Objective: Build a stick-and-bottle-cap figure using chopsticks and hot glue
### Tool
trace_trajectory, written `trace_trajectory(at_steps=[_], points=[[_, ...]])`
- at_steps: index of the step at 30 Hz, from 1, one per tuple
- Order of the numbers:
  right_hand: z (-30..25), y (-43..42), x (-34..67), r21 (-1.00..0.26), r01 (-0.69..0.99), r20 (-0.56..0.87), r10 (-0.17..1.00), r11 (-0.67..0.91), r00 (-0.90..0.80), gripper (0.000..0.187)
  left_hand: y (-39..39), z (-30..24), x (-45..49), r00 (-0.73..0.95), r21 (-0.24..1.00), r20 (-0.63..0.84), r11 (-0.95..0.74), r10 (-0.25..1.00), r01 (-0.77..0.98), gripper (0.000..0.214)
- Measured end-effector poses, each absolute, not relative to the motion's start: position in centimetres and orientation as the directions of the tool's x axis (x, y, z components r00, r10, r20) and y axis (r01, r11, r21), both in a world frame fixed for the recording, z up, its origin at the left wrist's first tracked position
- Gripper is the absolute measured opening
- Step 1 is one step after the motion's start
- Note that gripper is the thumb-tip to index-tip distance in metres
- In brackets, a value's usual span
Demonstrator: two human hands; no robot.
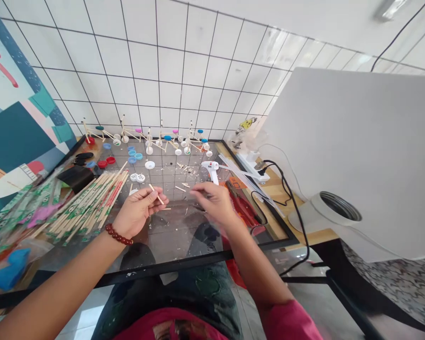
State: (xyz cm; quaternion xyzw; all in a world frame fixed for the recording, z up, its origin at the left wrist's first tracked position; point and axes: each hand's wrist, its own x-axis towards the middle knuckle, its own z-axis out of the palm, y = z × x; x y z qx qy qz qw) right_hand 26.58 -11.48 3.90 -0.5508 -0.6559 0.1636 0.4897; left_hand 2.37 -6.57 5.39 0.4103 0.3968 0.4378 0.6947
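Note:
My left hand (139,210), with a beaded bracelet at the wrist, pinches a short wooden stick (156,194) between thumb and fingers above the glass tabletop. To the right, my right hand (214,200) hovers with thumb and fingertips pressed together; anything between them is too small to make out. Short cut stick pieces (180,189) lie on the glass between the hands. Just beyond my right hand rests a white glue gun (211,171). White bottle caps (137,178) sit past my left hand.
Small stick-built bicycles (166,139) with cap wheels line the back edge. Wrapped chopsticks (92,203) are heaped at left, near blue caps (134,155) and red caps (106,162). Red-handled pliers (244,205), glue sticks (248,177) and a power strip (251,167) with a black cable (297,208) lie right.

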Motion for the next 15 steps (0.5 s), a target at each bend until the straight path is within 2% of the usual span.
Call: trace_trajectory(at_steps=[2, 4, 6, 8, 11, 15], points=[[4.0, -13.7, 30.3, -0.628, 0.758, 0.466, 0.865, 0.175, 0.187, 0.020, -6.5, 5.4, 2.2, 0.321, 0.924, -0.222, 0.304, 0.921, -0.233, 0.037], [3.6, -15.9, 33.9, -0.447, 0.892, 0.408, 0.874, -0.060, 0.263, 0.015, -6.5, 5.2, 2.2, 0.344, 0.932, -0.221, 0.301, 0.913, -0.201, 0.040], [3.2, -17.8, 36.8, -0.262, 0.925, 0.310, 0.884, -0.275, 0.350, 0.015, -6.7, 4.9, 2.3, 0.364, 0.941, -0.201, 0.283, 0.909, -0.186, 0.046], [2.8, -19.1, 38.6, -0.140, 0.908, 0.178, 0.892, -0.396, 0.416, 0.021, -6.9, 4.5, 2.4, 0.367, 0.954, -0.160, 0.239, 0.916, -0.180, 0.054], [2.8, -19.6, 39.3, -0.080, 0.901, 0.018, 0.904, -0.425, 0.428, 0.029, -7.3, 3.8, 2.3, 0.376, 0.966, -0.125, 0.198, 0.918, -0.163, 0.064], [3.3, -18.6, 38.7, -0.036, 0.928, -0.089, 0.926, -0.371, 0.367, 0.029, -8.1, 3.0, 2.0, 0.443, 0.971, -0.139, 0.211, 0.885, -0.116, 0.068]])
